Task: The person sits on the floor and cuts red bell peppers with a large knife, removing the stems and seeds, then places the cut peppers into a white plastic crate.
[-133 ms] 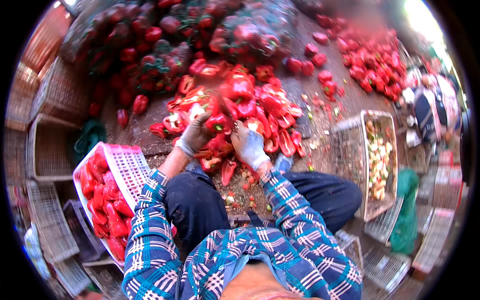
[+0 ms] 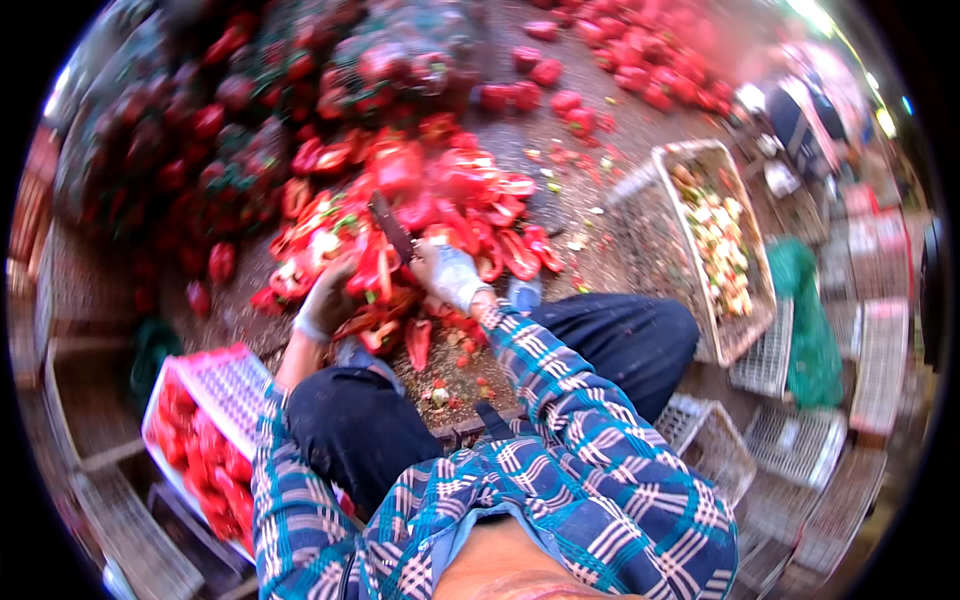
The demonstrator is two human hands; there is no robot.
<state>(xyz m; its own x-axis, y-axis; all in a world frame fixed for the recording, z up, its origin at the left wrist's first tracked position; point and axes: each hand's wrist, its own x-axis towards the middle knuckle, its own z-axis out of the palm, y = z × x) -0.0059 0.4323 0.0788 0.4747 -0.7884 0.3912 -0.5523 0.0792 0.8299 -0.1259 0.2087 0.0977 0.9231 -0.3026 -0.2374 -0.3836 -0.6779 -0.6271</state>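
Observation:
My gloved left hand (image 2: 328, 297) is closed at the near left edge of a heap of cut red bell peppers (image 2: 440, 200). Between my hands a red bell pepper (image 2: 374, 270) sits against its fingers, though motion smears the grip. My gloved right hand (image 2: 447, 272) is wrapped round a knife whose dark, broad blade (image 2: 391, 228) points up and left over the heap. The knife's handle is hidden in the fist. Halved pepper pieces lie just below both hands.
At my left leans a pink-white basket (image 2: 222, 385) of red peppers. To the right stands a crate (image 2: 667, 250) with pale cores and trimmings. Net sacks of peppers (image 2: 400, 60) and a loose pepper pile (image 2: 650, 65) are farther off. Stacked crates (image 2: 795, 440) and green netting (image 2: 805, 320) flank me.
The view has swung, so most things sit farther left. My hands have moved apart slightly, the left one nearer to me. The knife blade now shows clearly above my right hand.

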